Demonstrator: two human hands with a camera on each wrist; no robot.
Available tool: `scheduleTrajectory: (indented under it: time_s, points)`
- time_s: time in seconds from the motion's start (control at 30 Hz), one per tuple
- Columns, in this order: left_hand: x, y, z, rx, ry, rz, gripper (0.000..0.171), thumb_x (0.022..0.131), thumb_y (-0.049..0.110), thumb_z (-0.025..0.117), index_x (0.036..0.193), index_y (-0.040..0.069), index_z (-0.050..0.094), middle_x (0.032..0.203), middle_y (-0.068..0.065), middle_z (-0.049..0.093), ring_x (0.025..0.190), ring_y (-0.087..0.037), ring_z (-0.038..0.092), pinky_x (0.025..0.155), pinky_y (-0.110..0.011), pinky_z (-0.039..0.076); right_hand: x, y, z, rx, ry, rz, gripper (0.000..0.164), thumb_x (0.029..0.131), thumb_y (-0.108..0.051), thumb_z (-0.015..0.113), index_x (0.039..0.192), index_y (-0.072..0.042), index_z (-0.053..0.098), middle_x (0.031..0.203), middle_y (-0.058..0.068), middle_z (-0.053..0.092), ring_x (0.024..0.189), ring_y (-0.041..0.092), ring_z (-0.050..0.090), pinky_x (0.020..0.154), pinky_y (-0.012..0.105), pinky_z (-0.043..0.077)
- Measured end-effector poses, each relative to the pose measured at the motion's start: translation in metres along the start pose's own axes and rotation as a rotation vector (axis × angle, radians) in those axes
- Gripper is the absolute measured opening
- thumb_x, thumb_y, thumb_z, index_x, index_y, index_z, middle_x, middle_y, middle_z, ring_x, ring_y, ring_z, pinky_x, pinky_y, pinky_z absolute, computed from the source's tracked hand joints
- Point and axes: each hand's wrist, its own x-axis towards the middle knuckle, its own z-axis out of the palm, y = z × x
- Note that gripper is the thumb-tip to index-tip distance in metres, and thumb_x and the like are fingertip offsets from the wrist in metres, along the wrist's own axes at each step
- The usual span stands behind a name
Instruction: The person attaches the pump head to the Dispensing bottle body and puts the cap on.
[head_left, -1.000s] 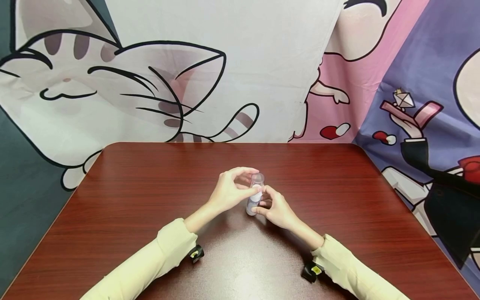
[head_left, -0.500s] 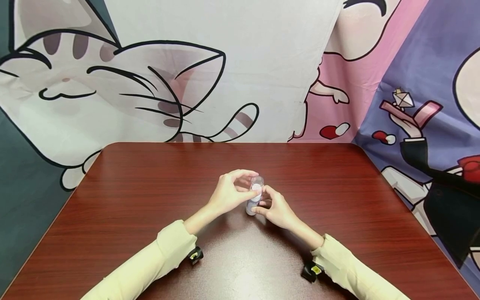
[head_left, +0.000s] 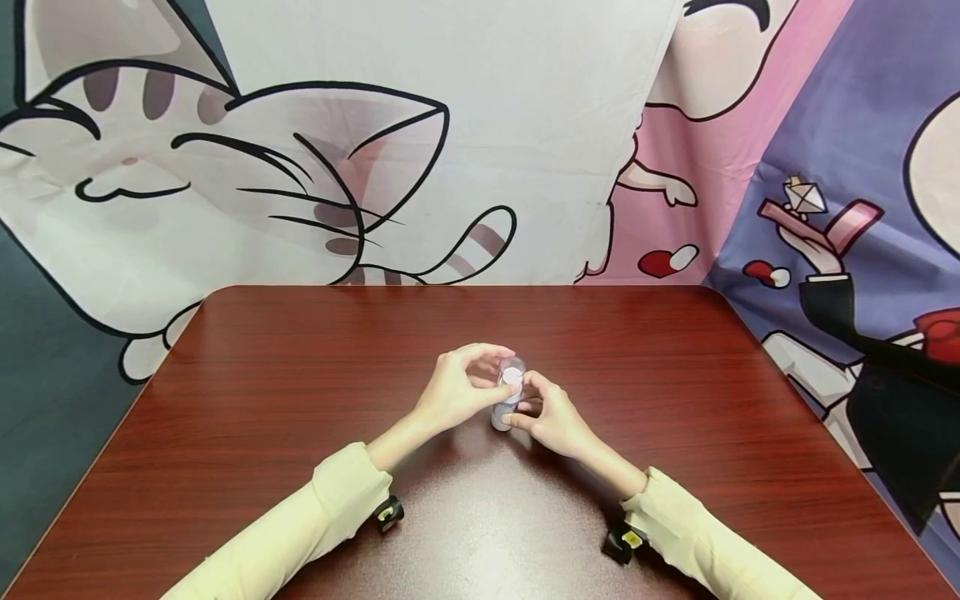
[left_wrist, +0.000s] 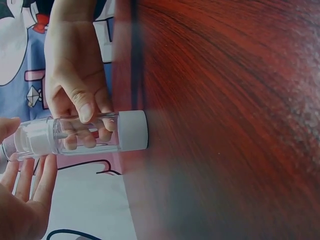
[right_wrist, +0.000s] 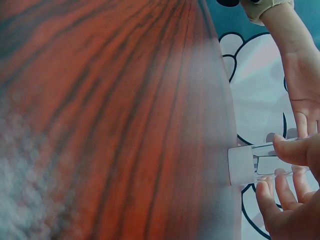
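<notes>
A clear pump bottle [head_left: 500, 414] stands roughly upright near the middle of the table, between both hands. Its white base [left_wrist: 133, 131] and white pump collar [left_wrist: 41, 136] show in the left wrist view, and the base also in the right wrist view. Over the pump sits a clear cap [head_left: 513, 365]. My left hand [head_left: 459, 387] holds the cap between thumb and fingers. Lower down, my right hand [head_left: 553, 421] grips the transparent body with thumb and fingertips. Whether the cap is fully seated cannot be told.
The reddish-brown wooden table [head_left: 315, 350] spreads around the hands. Behind it hangs a cartoon-printed cloth [head_left: 555, 125]. A small black wrist device [head_left: 389, 513] sits at the left cuff, and another black device [head_left: 622, 543] at the right cuff.
My left hand has moved slightly down with the cap, so the cap's top sits lower over the bottle. The right hand has stayed in place on the body.
</notes>
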Motion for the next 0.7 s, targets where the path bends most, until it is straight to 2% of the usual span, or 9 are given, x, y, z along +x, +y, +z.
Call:
scheduleTrajectory:
  time_s: [0.27, 0.43, 0.7]
  points:
    - [-0.001, -0.0022, 0.0003, -0.002, -0.002, 0.016, 0.04, 0.076, 0.005, 0.079, 0.113, 0.003, 0.067, 0.104, -0.016, 0.069, 0.09, -0.027, 0.068, 0.077, -0.041, 0.06, 0.0003, -0.0008, 0.0002, -0.002, -0.004, 0.003, 0.035, 0.075, 0.0, 0.078, 0.1, -0.001, 0.055, 0.103, 0.018, 0.067, 0.096, 0.029, 0.067, 0.084, 0.029, 0.058]
    - [-0.0006, -0.0031, 0.0004, -0.008, -0.002, 0.016, 0.04, 0.076, 0.004, 0.079, 0.113, 0.003, 0.066, 0.104, -0.015, 0.069, 0.09, -0.024, 0.068, 0.075, -0.037, 0.061, 0.0005, -0.0009, 0.0003, 0.006, -0.009, -0.003, 0.034, 0.076, -0.001, 0.078, 0.101, -0.001, 0.055, 0.104, 0.018, 0.067, 0.097, 0.029, 0.067, 0.085, 0.029, 0.058]
    - [-0.0028, -0.0076, 0.0018, 0.033, -0.006, 0.027, 0.038, 0.075, 0.003, 0.078, 0.112, 0.006, 0.067, 0.102, -0.012, 0.069, 0.089, -0.02, 0.067, 0.074, -0.027, 0.06, 0.0004, 0.0006, 0.0009, 0.005, 0.001, -0.007, 0.035, 0.074, 0.0, 0.079, 0.101, 0.0, 0.055, 0.1, 0.017, 0.067, 0.095, 0.028, 0.068, 0.084, 0.028, 0.058]
